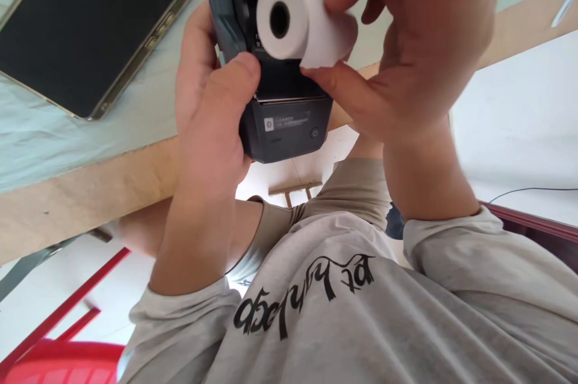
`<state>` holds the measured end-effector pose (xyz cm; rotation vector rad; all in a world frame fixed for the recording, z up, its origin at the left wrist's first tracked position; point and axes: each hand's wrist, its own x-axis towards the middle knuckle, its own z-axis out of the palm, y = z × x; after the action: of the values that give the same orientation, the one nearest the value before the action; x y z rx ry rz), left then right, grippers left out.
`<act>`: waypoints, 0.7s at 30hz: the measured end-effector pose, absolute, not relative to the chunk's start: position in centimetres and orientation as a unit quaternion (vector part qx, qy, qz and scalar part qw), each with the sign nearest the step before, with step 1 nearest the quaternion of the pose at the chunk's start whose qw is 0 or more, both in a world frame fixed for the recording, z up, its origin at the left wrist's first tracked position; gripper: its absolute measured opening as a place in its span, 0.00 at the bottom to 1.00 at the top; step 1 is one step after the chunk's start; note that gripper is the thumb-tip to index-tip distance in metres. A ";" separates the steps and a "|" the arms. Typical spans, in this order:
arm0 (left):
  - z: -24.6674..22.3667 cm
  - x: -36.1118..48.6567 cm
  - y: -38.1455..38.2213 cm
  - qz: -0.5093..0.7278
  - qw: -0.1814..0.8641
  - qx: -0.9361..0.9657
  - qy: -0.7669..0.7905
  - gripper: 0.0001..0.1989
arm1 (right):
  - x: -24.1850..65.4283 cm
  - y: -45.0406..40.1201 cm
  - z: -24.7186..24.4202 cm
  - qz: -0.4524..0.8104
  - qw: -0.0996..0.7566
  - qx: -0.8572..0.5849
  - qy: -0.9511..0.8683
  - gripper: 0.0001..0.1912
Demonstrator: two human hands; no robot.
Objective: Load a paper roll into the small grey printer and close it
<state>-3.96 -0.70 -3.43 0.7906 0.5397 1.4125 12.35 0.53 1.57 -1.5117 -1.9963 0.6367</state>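
My left hand (212, 107) is closed around the left side of a dark portable receipt printer (289, 131), thumb resting on its edge. The printer's lid stands open at the top of the view, and its paper bay shows. A small white roll of thermal paper (284, 15) with a dark hollow core is over the bay. My right hand (406, 41) grips the roll from the right, fingers on top and the thumb near the loose paper end below. Whether the roll touches the bay I cannot tell. A Bluetooth label and a power button are on the printer's front.
A black phone or tablet in a clear case (94, 23) lies on the table's pale cloth (58, 143) at the left. The wooden table edge (90, 209) runs below my hands. A red plastic stool or basin (67, 363) stands at the lower left.
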 end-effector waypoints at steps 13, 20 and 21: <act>-3.0 -3.5 -1.0 0.620 0.658 0.358 0.232 0.13 | 11.9 1.1 1.7 0.086 0.269 -0.398 -0.873 0.11; -3.7 -3.5 -0.1 0.639 0.599 0.336 0.346 0.21 | 12.4 0.0 0.0 0.025 0.365 -0.323 -0.873 0.08; -3.9 -3.6 0.1 0.644 0.594 0.333 0.349 0.23 | 12.3 -0.4 -0.3 0.036 0.370 -0.317 -0.873 0.09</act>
<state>-3.55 0.08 -3.93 0.7745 0.8104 1.4969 12.32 -0.41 -0.25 -0.8121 -2.2383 0.0927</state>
